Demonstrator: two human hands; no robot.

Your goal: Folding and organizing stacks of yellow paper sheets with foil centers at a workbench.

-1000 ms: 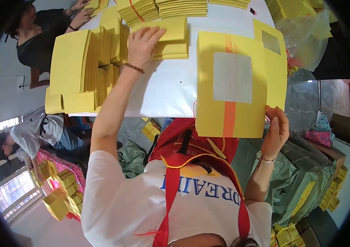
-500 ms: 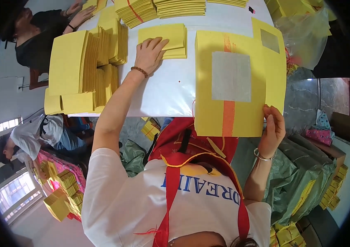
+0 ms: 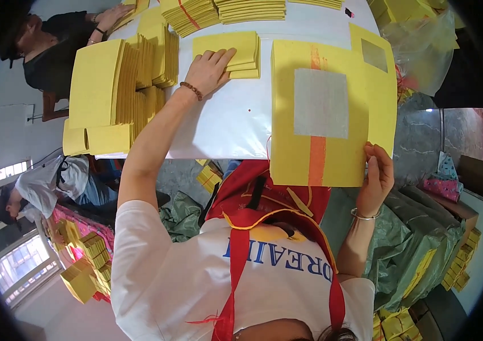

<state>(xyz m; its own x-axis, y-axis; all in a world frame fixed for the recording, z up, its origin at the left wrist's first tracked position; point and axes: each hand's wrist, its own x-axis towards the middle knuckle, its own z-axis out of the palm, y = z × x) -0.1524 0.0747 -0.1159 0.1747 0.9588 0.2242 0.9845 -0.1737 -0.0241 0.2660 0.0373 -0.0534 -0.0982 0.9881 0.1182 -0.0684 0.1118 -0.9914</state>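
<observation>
My left hand (image 3: 210,71) lies with spread fingers on a small pile of folded yellow paper pieces (image 3: 244,51) on the white-covered table. Their lower edges are staggered. At the table's near edge, to the right, lies a yellow paper stack (image 3: 284,150) with a grey rectangle (image 3: 320,102) and an orange stripe (image 3: 316,162) on top; it juts out toward me. My right hand (image 3: 379,170) pinches its lower right edge between thumb and fingers. A second yellow sheet (image 3: 382,96) with a smaller grey patch lies beyond it, partly covered.
Tall piles of folded yellow paper (image 3: 96,85) stand on the table's left, with more bundles (image 3: 250,10) along the far side. A clear plastic bag (image 3: 423,51) is at the far right. One person (image 3: 54,48) works at the far left; another (image 3: 59,182) is farther back.
My left forearm has swung slightly outward, its hand still on the folded pieces, whose lower edges now show more staggered layers. My right hand keeps its pinch at the stack's edge.
</observation>
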